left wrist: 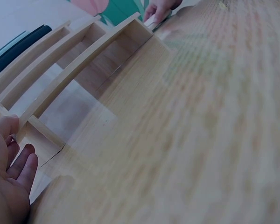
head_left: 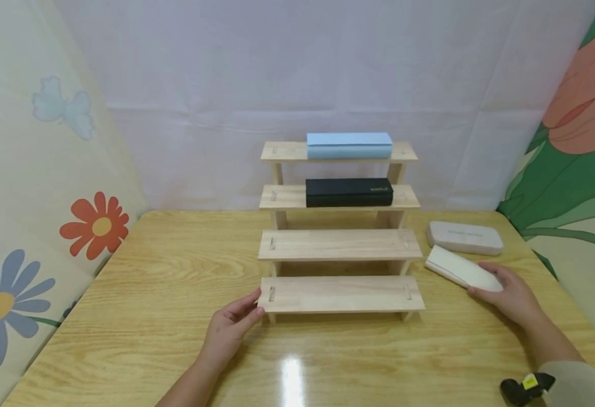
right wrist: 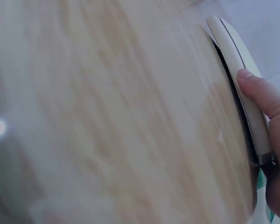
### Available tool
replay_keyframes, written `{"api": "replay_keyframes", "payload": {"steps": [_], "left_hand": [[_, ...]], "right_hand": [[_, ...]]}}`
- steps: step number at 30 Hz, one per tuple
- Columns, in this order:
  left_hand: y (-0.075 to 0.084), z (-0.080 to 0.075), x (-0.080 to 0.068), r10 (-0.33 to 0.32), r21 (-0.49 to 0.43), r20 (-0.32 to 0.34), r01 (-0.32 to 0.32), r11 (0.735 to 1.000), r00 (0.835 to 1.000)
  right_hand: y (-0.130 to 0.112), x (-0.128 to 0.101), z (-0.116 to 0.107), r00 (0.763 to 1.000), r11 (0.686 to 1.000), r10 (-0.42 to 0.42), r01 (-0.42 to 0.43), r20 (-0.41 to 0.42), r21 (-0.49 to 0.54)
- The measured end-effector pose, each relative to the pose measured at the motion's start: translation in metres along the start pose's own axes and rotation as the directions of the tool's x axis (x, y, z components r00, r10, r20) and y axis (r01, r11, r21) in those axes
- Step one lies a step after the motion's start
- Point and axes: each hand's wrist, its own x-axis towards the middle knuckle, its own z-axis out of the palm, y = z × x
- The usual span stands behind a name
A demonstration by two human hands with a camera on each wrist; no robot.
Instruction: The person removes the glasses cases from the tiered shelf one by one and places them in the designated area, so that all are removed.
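A four-step wooden rack stands on the table. Its top step carries a light blue case, and the second step a black case. My left hand rests with straight fingers against the left end of the lowest step; the left wrist view shows those fingers by the rack's side. To the right of the rack, my right hand grips a white case, lifted at one end off the table. In the right wrist view a fingertip lies on the white case.
A beige-grey case lies on the wooden table behind the white one. White cloth hangs at the back, flowered cloth at both sides. A black-and-yellow wrist strap shows at the lower right.
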Motion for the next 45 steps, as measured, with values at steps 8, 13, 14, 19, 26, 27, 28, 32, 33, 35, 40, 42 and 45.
{"api": "replay_keyframes", "payload": {"steps": [8, 13, 14, 19, 26, 27, 28, 32, 33, 35, 40, 42, 45], "left_hand": [[0.0, 0.0, 0.001, -0.018, -0.016, 0.002, 0.018, 1.0, 1.0], [-0.001, -0.001, 0.0, -0.011, -0.017, 0.003, 0.011, 1.0, 1.0], [0.0, -0.001, 0.0, -0.009, -0.018, 0.002, 0.009, 1.0, 1.0], [-0.001, 0.0, -0.001, 0.003, -0.009, 0.003, -0.003, 1.0, 1.0], [0.0, 0.0, 0.0, -0.023, -0.014, 0.01, 0.023, 1.0, 1.0], [0.0, 0.0, 0.0, -0.023, -0.014, 0.01, 0.023, 1.0, 1.0], [-0.001, 0.0, 0.0, -0.023, -0.013, 0.011, 0.023, 1.0, 1.0], [-0.001, 0.0, 0.0, -0.023, -0.015, 0.013, 0.023, 1.0, 1.0], [-0.001, 0.0, 0.0, -0.023, -0.015, 0.013, 0.023, 1.0, 1.0], [-0.001, 0.0, 0.0, -0.02, -0.017, 0.015, 0.021, 1.0, 1.0], [0.0, 0.0, 0.0, -0.019, -0.008, 0.012, 0.019, 1.0, 1.0], [0.0, 0.0, 0.0, -0.019, -0.002, 0.009, 0.02, 1.0, 1.0], [0.0, 0.0, 0.0, -0.018, 0.001, 0.005, 0.018, 1.0, 1.0]], "right_hand": [[0.006, 0.002, 0.002, 0.998, 0.998, -0.053, 0.052, -0.024, -0.037], [0.006, 0.002, 0.003, 0.996, 0.995, -0.071, 0.067, -0.051, -0.078], [0.007, 0.002, 0.003, 0.996, 0.994, -0.071, 0.066, -0.055, -0.083], [0.009, 0.003, 0.002, 0.996, 0.995, -0.035, 0.027, -0.078, -0.097], [0.01, 0.003, 0.001, 0.99, 0.996, -0.016, 0.004, -0.139, -0.084], [0.01, 0.003, 0.002, 0.989, 0.997, -0.011, -0.001, -0.147, -0.081], [0.01, 0.003, 0.002, 0.988, 0.997, -0.005, -0.007, -0.154, -0.078], [0.009, 0.002, 0.002, 0.983, 0.998, 0.018, -0.03, -0.181, -0.064], [0.009, 0.002, 0.002, 0.983, 0.998, 0.023, -0.035, -0.183, -0.061], [0.009, 0.001, 0.002, 0.982, 0.998, 0.047, -0.055, -0.182, -0.039], [0.012, -0.001, 0.0, 0.98, 0.991, 0.133, -0.132, -0.148, 0.016], [0.013, -0.001, -0.002, 0.978, 0.987, 0.159, -0.157, -0.135, 0.025], [0.012, -0.002, -0.003, 0.975, 0.982, 0.187, -0.183, -0.123, 0.042]]}}
